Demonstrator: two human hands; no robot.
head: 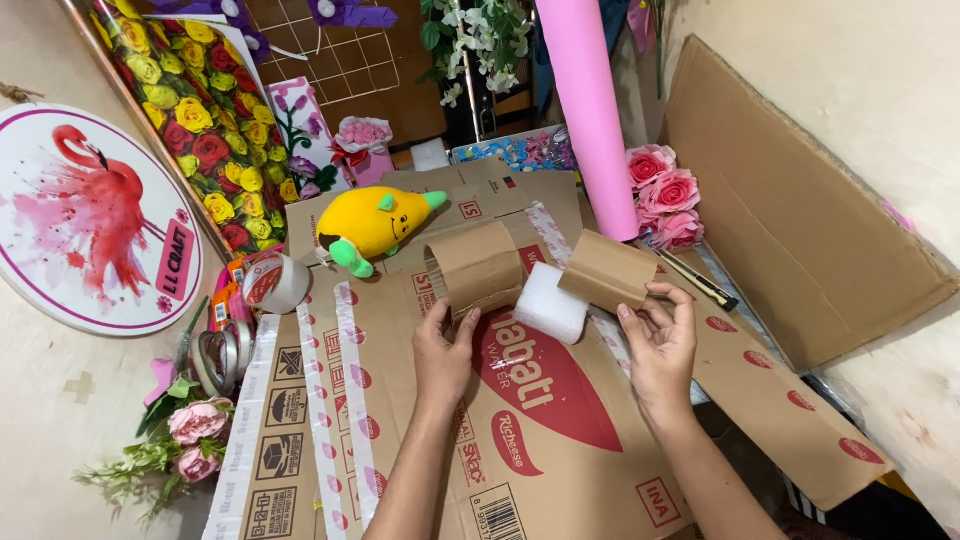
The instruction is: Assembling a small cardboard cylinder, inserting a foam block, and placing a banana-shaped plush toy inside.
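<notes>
head view: left hand [443,352] grips a curved cardboard piece [477,266], right hand [660,340] pinches another cardboard strip [607,270] beside white foam [549,305].

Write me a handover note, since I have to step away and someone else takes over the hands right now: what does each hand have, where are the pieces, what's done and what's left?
Left hand: grips the curved cardboard piece, standing on the flattened cardboard box.
Right hand: holds the folded cardboard piece at its lower edge.
White foam block: between the two pieces, touching both, not yet covered.
Done: both cardboard pieces are bent.
Left: I see no tape joining them; tape roll lies to the left, cutter to the right.
</notes>
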